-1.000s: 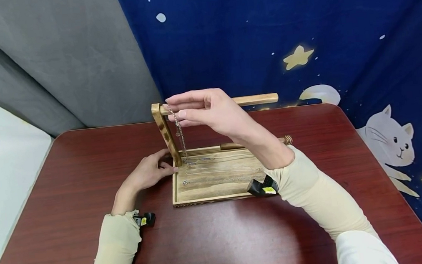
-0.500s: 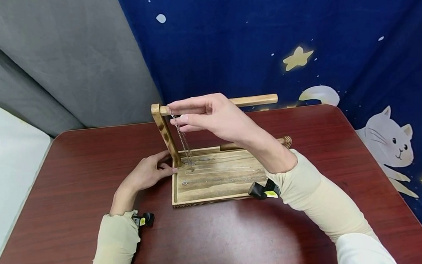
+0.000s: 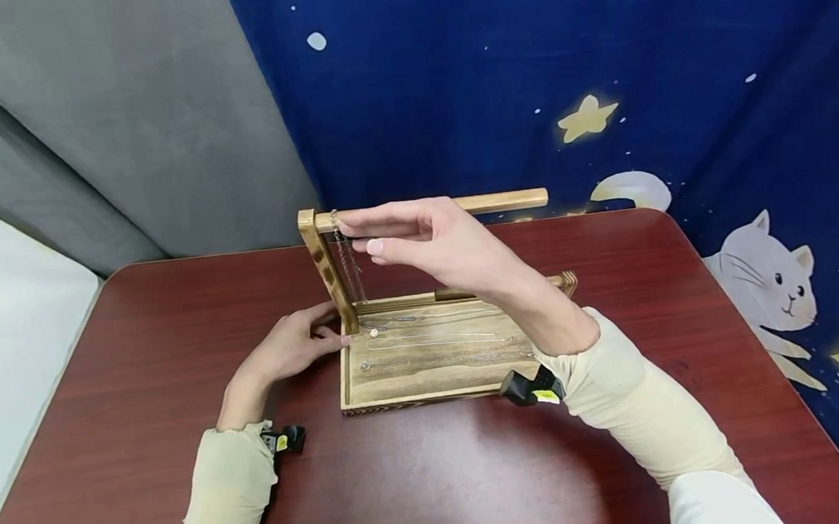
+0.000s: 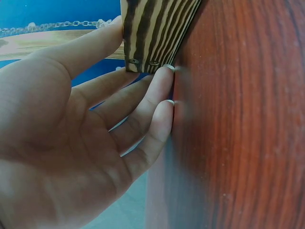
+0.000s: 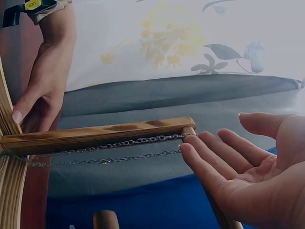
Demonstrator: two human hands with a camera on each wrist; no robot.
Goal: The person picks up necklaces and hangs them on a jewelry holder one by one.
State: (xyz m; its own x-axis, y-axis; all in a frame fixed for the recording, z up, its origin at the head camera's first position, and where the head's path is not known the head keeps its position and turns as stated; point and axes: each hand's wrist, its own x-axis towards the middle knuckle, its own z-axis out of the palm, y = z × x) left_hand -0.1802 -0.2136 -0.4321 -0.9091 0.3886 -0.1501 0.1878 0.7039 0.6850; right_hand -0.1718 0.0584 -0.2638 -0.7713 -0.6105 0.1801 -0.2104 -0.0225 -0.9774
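A wooden jewelry stand (image 3: 327, 270) has an upright post at its left, a horizontal bar (image 3: 504, 201) on top and a shallow tray (image 3: 430, 382) as base. A silver chain necklace (image 3: 345, 260) hangs over the bar close to the post; its links (image 5: 126, 143) run along the post in the right wrist view. My right hand (image 3: 447, 239) has straight fingers at the bar, fingertips by the chain, thumb apart. My left hand (image 3: 288, 344) holds the tray's back left corner, thumb at the rim. In the left wrist view its fingers reach around the striped wooden corner (image 4: 155, 36).
Several thin necklaces (image 3: 434, 342) lie stretched out in the tray. A round wooden rod (image 3: 460, 293) lies along the tray's back, partly hidden by my right arm. The stand is on a reddish-brown table (image 3: 409, 487), with curtains (image 3: 447, 68) behind it.
My right hand has lowered slightly and shifted right, its thumb moving away from the chain. The chain, earlier draped at the fingertips, now hangs over the bar. My left hand stays in place.
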